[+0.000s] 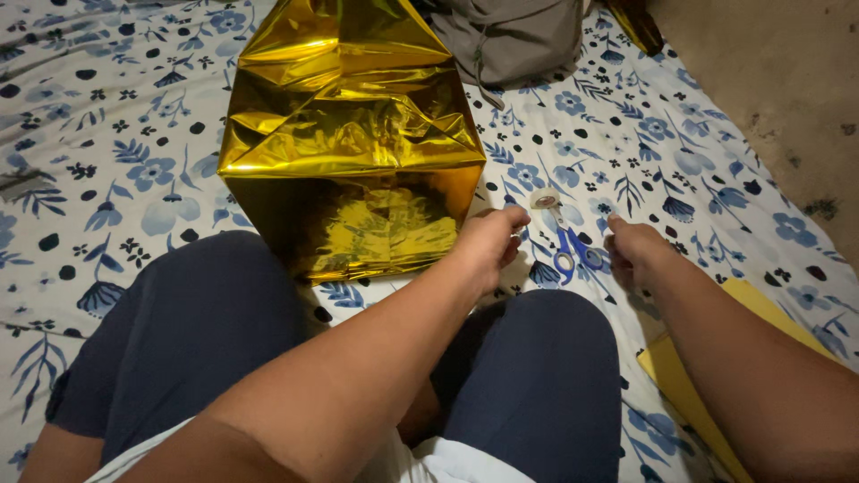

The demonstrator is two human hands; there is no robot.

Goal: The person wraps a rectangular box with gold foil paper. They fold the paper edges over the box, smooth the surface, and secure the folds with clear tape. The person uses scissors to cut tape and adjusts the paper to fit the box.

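A person is sitting on the floor, knees in dark navy shorts point(537, 376) pointing up just beneath both forearms. A flat yellow paper sheet point(680, 380) is lying under the right forearm, close behind the right hand. The left hand point(488, 241) is reaching forward with fingers curled and fingertips pinched together; whether it is gripping anything, I cannot tell. The right hand point(631, 246) is hovering alongside it, loosely curled, apparently holding nothing. Between the two hands, blue-handled scissors point(568, 246) are lying on the white bedsheet with blue flower print point(116, 170). Just ahead of the hands, at the scissor tips, a small roll of clear tape point(544, 199) is resting. Left of the left hand and extending beyond it, a large box wrapped in shiny gold foil point(349, 134) is standing on the sheet. Farthest out, past the box, a grey fabric bag point(510, 36) is sitting.
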